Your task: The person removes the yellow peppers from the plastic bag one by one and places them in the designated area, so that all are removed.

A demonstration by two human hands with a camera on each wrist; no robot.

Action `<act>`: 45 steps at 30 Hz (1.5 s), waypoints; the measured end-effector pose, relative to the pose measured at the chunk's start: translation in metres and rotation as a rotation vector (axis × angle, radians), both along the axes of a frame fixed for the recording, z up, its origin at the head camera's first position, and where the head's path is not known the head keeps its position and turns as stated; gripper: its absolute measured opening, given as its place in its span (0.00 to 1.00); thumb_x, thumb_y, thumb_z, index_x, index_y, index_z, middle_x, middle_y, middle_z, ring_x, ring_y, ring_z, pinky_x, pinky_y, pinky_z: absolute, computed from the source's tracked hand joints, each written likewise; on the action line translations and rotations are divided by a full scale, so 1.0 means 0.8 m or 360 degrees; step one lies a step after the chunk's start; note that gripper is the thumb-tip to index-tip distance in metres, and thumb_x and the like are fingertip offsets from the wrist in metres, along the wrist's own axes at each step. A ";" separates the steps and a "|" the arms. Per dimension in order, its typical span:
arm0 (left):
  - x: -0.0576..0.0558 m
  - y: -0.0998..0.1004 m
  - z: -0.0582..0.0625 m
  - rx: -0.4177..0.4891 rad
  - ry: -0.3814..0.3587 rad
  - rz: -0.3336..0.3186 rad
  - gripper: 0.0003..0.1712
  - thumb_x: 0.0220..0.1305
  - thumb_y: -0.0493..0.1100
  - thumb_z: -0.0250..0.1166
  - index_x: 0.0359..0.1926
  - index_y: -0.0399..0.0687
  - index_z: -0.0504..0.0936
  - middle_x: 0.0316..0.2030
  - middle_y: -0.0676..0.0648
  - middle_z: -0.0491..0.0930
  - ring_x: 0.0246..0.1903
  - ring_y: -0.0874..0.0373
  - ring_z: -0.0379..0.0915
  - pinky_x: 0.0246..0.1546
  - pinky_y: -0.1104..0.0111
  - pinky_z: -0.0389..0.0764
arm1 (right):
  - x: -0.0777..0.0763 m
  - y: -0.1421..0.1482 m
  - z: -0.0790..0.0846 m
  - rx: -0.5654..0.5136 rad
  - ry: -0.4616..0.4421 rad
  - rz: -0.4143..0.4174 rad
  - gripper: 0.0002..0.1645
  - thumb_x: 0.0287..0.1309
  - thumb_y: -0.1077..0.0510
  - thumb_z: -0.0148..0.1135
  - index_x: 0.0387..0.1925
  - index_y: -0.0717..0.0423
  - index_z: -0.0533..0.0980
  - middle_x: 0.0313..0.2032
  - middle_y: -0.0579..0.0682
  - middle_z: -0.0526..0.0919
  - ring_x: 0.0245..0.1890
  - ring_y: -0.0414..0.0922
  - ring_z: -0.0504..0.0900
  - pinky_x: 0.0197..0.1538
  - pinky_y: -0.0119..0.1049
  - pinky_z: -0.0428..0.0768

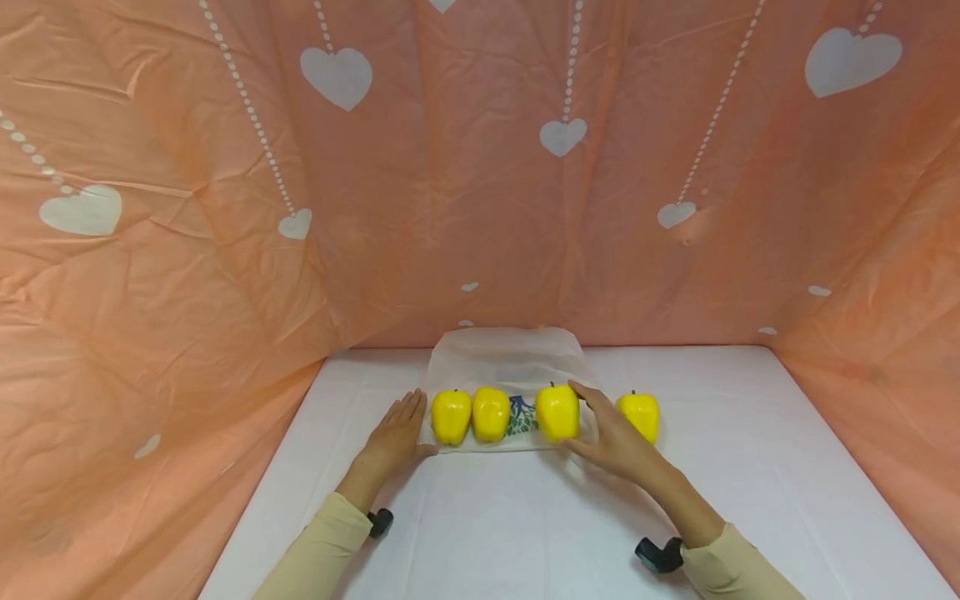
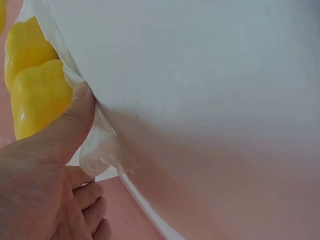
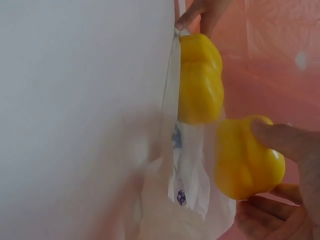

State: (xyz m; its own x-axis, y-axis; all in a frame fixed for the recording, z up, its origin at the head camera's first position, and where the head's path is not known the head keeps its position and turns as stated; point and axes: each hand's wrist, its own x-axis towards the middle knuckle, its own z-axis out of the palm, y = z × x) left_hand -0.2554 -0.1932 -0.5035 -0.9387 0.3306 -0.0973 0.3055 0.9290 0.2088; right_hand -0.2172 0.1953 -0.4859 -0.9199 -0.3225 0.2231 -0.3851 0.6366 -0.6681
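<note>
I'm on the right grip (image 1: 611,437) first: it holds a yellow pepper (image 1: 557,413) by the sides, thumb nearer me, fingertips beyond, stem upward. Directly below that grip and off to its left spreads a whitish bag (image 1: 510,358), with a blue-and-green print (image 1: 519,414) showing just left of the held pepper. Across to the left grip (image 1: 397,433) now: fingers extended, thumb out and touching the bag's edge. Just right of it I see a second pepper (image 1: 452,417), and beside that, a little farther from the grip, a third pepper (image 1: 491,415), both on the bag. Back over, and just right of the right grip, a fourth pepper (image 1: 639,412) sits on the white counter (image 1: 517,525), partly hidden from my head view by the hand. Below each grip, a black wrist device pokes out by the cuff; far beyond both, an orange sheet (image 1: 465,183) with white hearts fills my view.
</note>
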 end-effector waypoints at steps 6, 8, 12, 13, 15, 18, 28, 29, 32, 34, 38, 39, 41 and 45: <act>0.000 -0.001 -0.001 -0.0006 0.0004 -0.0013 0.56 0.71 0.52 0.73 0.82 0.25 0.52 0.83 0.29 0.50 0.84 0.37 0.45 0.85 0.48 0.47 | 0.004 0.011 0.005 0.0026 0.0036 -0.0032 0.56 0.60 0.55 0.82 0.82 0.57 0.59 0.75 0.63 0.70 0.74 0.64 0.71 0.74 0.66 0.71; 0.000 -0.001 -0.002 -0.0015 -0.0004 -0.0012 0.56 0.71 0.52 0.73 0.82 0.25 0.52 0.83 0.29 0.50 0.84 0.37 0.45 0.85 0.48 0.47 | 0.005 0.015 0.005 0.0027 0.0061 -0.0036 0.56 0.59 0.57 0.82 0.81 0.59 0.60 0.75 0.63 0.71 0.74 0.64 0.72 0.74 0.66 0.71; 0.000 -0.001 -0.002 -0.0016 -0.0026 0.0000 0.56 0.72 0.53 0.73 0.82 0.26 0.51 0.83 0.29 0.49 0.84 0.37 0.44 0.85 0.48 0.46 | 0.007 0.025 0.008 0.0016 0.0116 -0.0038 0.56 0.58 0.59 0.82 0.81 0.62 0.60 0.74 0.65 0.71 0.73 0.65 0.72 0.74 0.66 0.72; 0.000 -0.001 -0.002 -0.0013 -0.0028 0.0002 0.56 0.72 0.53 0.73 0.82 0.26 0.51 0.83 0.29 0.49 0.84 0.37 0.44 0.85 0.48 0.46 | 0.008 0.027 0.008 0.0014 0.0120 -0.0044 0.56 0.59 0.59 0.81 0.81 0.62 0.60 0.74 0.64 0.71 0.73 0.65 0.72 0.74 0.66 0.72; 0.000 -0.001 -0.002 -0.0009 -0.0028 0.0004 0.56 0.71 0.53 0.73 0.82 0.26 0.51 0.83 0.29 0.49 0.84 0.37 0.44 0.85 0.48 0.46 | 0.010 0.032 0.010 0.0017 0.0127 -0.0059 0.56 0.59 0.58 0.81 0.81 0.62 0.60 0.74 0.64 0.72 0.72 0.65 0.72 0.73 0.66 0.72; 0.000 -0.001 -0.001 -0.0017 -0.0026 0.0002 0.57 0.72 0.53 0.72 0.82 0.26 0.51 0.83 0.29 0.49 0.84 0.37 0.44 0.85 0.48 0.46 | 0.012 0.041 0.012 0.0022 0.0127 -0.0081 0.55 0.60 0.56 0.81 0.81 0.61 0.60 0.73 0.64 0.72 0.72 0.65 0.72 0.74 0.68 0.70; 0.001 -0.001 -0.001 -0.0013 -0.0028 0.0000 0.57 0.72 0.53 0.73 0.82 0.25 0.51 0.83 0.29 0.49 0.84 0.37 0.44 0.85 0.48 0.46 | 0.020 0.066 0.022 0.0003 0.0119 -0.0135 0.55 0.61 0.56 0.81 0.81 0.60 0.60 0.72 0.65 0.72 0.69 0.67 0.73 0.71 0.75 0.70; 0.002 -0.001 0.000 -0.0011 -0.0028 -0.0001 0.57 0.72 0.53 0.73 0.82 0.25 0.51 0.83 0.29 0.49 0.84 0.37 0.44 0.85 0.48 0.46 | 0.020 0.068 0.023 0.0011 0.0122 -0.0139 0.55 0.61 0.56 0.81 0.81 0.60 0.60 0.72 0.65 0.71 0.69 0.68 0.73 0.70 0.74 0.71; 0.001 -0.001 0.000 -0.0022 -0.0023 -0.0009 0.57 0.72 0.53 0.72 0.82 0.25 0.51 0.83 0.29 0.49 0.84 0.37 0.44 0.85 0.48 0.46 | 0.021 0.075 0.026 0.0034 0.0134 -0.0153 0.55 0.61 0.56 0.80 0.81 0.60 0.60 0.72 0.65 0.71 0.69 0.68 0.73 0.70 0.74 0.71; 0.000 -0.002 -0.001 -0.0024 -0.0018 -0.0015 0.56 0.72 0.53 0.72 0.82 0.25 0.51 0.83 0.29 0.50 0.84 0.36 0.44 0.85 0.48 0.46 | 0.022 0.079 0.027 0.0042 0.0136 -0.0164 0.55 0.61 0.56 0.80 0.81 0.60 0.60 0.72 0.66 0.71 0.69 0.68 0.73 0.70 0.74 0.70; -0.001 -0.002 -0.003 -0.0021 -0.0012 -0.0024 0.56 0.72 0.53 0.73 0.82 0.25 0.52 0.83 0.28 0.50 0.84 0.36 0.45 0.85 0.48 0.47 | 0.023 0.085 0.032 0.0052 0.0125 -0.0186 0.56 0.61 0.54 0.81 0.81 0.60 0.59 0.73 0.66 0.70 0.71 0.69 0.71 0.71 0.76 0.68; -0.001 -0.002 -0.003 -0.0018 -0.0011 -0.0025 0.56 0.72 0.53 0.73 0.82 0.25 0.52 0.83 0.28 0.50 0.84 0.36 0.45 0.85 0.48 0.47 | 0.024 0.087 0.033 0.0055 0.0120 -0.0191 0.56 0.60 0.54 0.81 0.81 0.60 0.59 0.73 0.66 0.70 0.72 0.69 0.70 0.71 0.76 0.68; -0.001 -0.003 -0.003 -0.0027 -0.0009 -0.0030 0.56 0.72 0.53 0.72 0.82 0.25 0.52 0.83 0.29 0.50 0.84 0.36 0.45 0.85 0.48 0.47 | 0.024 0.090 0.036 0.0070 0.0114 -0.0203 0.57 0.60 0.53 0.81 0.81 0.60 0.59 0.74 0.66 0.69 0.73 0.69 0.69 0.71 0.76 0.67; -0.003 -0.004 -0.005 -0.0021 0.0005 -0.0039 0.56 0.71 0.53 0.73 0.82 0.24 0.52 0.83 0.28 0.50 0.83 0.36 0.45 0.85 0.48 0.47 | 0.023 0.098 0.039 0.0086 0.0118 -0.0211 0.58 0.59 0.53 0.82 0.81 0.62 0.58 0.74 0.67 0.68 0.73 0.69 0.68 0.72 0.75 0.67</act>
State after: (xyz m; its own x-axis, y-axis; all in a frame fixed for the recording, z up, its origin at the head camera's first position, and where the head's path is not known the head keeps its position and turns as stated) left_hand -0.2577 -0.1960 -0.5074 -0.9307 0.3522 -0.0991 0.3288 0.9240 0.1954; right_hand -0.1988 0.2740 -0.4547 -0.9369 -0.2128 0.2775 -0.3424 0.7194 -0.6043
